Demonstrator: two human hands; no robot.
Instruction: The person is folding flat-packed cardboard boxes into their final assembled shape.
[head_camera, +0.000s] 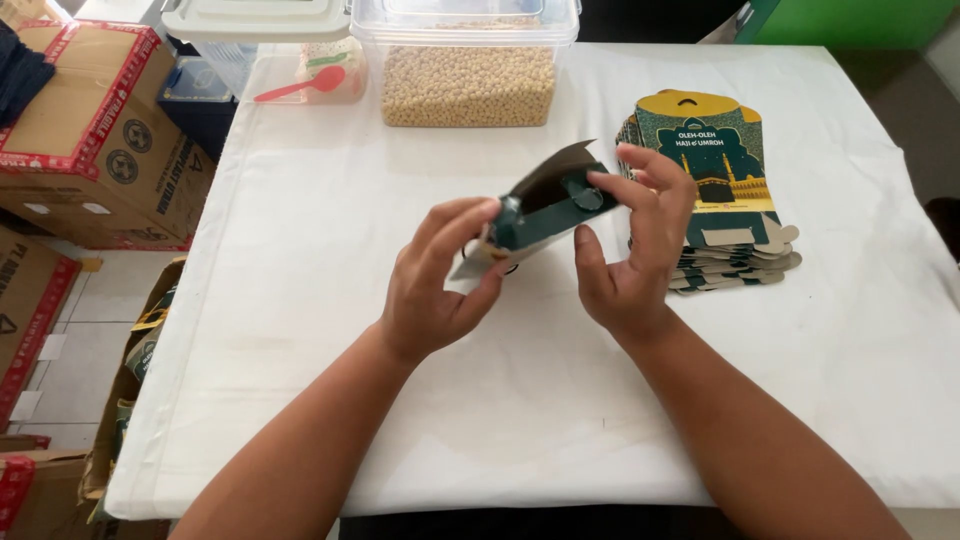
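Left hand (435, 285) and right hand (635, 245) both closed their fingers on a half-folded green carton (545, 205), held above the bench (300, 330). A stack of flat cartons (715, 170) lay just beyond the right hand. Open bench remained toward the near edge.

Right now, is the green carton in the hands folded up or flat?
Partly folded: the green carton has a flap raised, held between left hand and right hand.

table (300, 400): white cloth, daylit | floor (70, 330): pale tiles, left | cardboard boxes (90, 140): stacked left | wall (850, 20): green, top right
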